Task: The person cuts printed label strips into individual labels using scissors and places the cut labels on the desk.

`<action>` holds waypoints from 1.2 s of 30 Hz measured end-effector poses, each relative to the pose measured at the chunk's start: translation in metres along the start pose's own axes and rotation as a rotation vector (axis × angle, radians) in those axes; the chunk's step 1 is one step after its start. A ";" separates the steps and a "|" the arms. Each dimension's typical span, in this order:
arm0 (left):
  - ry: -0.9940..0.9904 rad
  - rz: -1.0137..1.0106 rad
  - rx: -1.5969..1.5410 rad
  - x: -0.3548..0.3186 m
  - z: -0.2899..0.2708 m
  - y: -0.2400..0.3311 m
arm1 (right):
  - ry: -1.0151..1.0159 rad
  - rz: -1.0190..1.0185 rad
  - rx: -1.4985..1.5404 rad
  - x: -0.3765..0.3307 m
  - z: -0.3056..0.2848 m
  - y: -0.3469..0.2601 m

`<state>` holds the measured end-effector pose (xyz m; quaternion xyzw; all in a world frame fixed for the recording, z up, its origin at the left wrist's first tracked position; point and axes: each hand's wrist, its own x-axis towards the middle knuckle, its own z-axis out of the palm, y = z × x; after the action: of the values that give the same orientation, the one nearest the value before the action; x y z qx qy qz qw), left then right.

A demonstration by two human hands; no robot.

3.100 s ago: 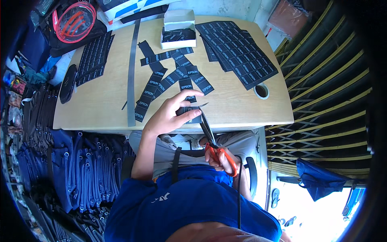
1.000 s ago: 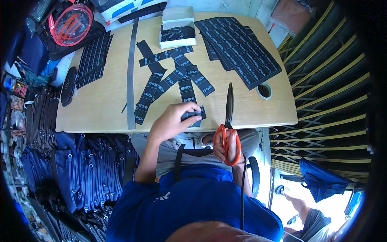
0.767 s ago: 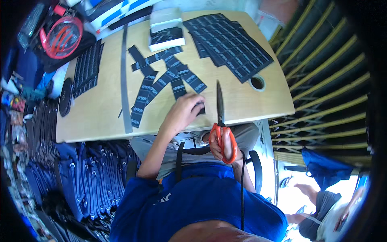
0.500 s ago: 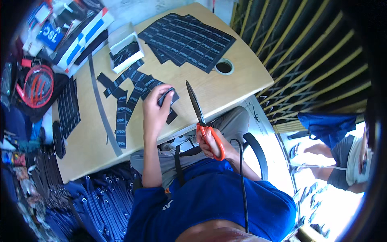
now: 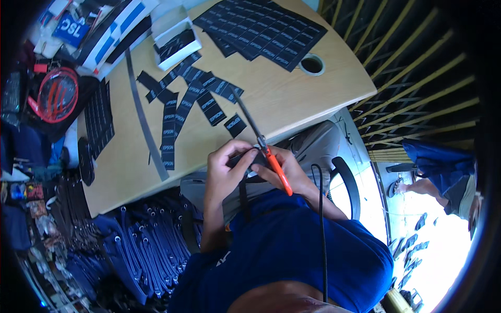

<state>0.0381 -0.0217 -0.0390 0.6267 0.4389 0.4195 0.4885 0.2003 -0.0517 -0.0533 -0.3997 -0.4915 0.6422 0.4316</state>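
Note:
My left hand (image 5: 227, 166) is closed in a pinch on a small stack of black labels (image 5: 259, 158), held in front of my body just off the table's near edge. Around the orange-handled scissors (image 5: 279, 172) my right hand (image 5: 291, 168) is closed, and its fingertips also touch the labels. The blades point away over the table. Past my hands lie a single black label (image 5: 235, 125) and several black label strips (image 5: 170, 130) that cross one another. Some of the labels in my grip are hidden by my fingers.
Large black label sheets (image 5: 261, 31) overlap at the far side of the wooden table (image 5: 282, 109). A tape roll (image 5: 312, 64) and an open white box (image 5: 194, 46) of black pieces stand there. Blue straps (image 5: 148, 250) hang at the left. Another person's leg (image 5: 425, 189) shows at right.
My left hand has drawn back from the table with the labels and met my right hand. The scissors have come nearer my body. A single label now shows where my left hand was.

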 end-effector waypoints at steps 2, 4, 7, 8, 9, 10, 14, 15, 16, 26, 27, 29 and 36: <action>-0.006 0.002 -0.002 -0.002 -0.002 0.000 | -0.009 -0.129 -0.032 0.001 0.004 0.008; -0.007 -0.075 -0.105 -0.007 -0.005 -0.001 | 0.047 -0.069 0.033 -0.001 0.007 -0.001; -0.013 -0.079 -0.078 -0.012 -0.010 -0.001 | 0.067 -0.002 0.033 -0.001 0.007 -0.004; -0.030 -0.062 -0.027 -0.014 -0.012 0.001 | 0.101 -0.020 0.048 -0.001 0.008 -0.004; -0.048 -0.161 -0.016 -0.016 -0.015 0.006 | 0.119 -0.018 0.057 0.000 0.009 -0.003; -0.046 -0.162 -0.014 -0.019 -0.016 0.003 | 0.117 -0.017 0.059 0.001 0.009 -0.002; -0.005 -0.167 -0.037 -0.024 -0.017 0.002 | 0.173 -0.063 0.009 0.001 0.010 0.004; 0.015 -0.199 -0.024 -0.025 -0.019 0.004 | 0.182 -0.067 -0.007 0.001 0.011 0.006; 0.018 -0.201 -0.024 -0.025 -0.020 0.004 | 0.191 -0.070 -0.023 0.002 0.011 0.007; 0.284 -0.111 -0.014 -0.004 -0.043 0.009 | -0.138 -0.095 0.096 -0.013 -0.004 0.041; 0.293 -0.088 0.000 -0.001 -0.046 0.010 | -0.166 -0.051 0.024 -0.017 -0.003 0.035; 0.316 -0.041 0.015 0.005 -0.049 0.014 | -0.210 -0.061 -0.121 -0.022 -0.003 0.040; 0.309 -0.036 -0.020 0.012 -0.045 0.021 | -0.381 -0.052 -0.223 -0.027 -0.010 0.033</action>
<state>0.0011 -0.0022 -0.0093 0.5417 0.5160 0.5065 0.4287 0.2124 -0.0789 -0.0846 -0.3037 -0.6422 0.6364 0.3005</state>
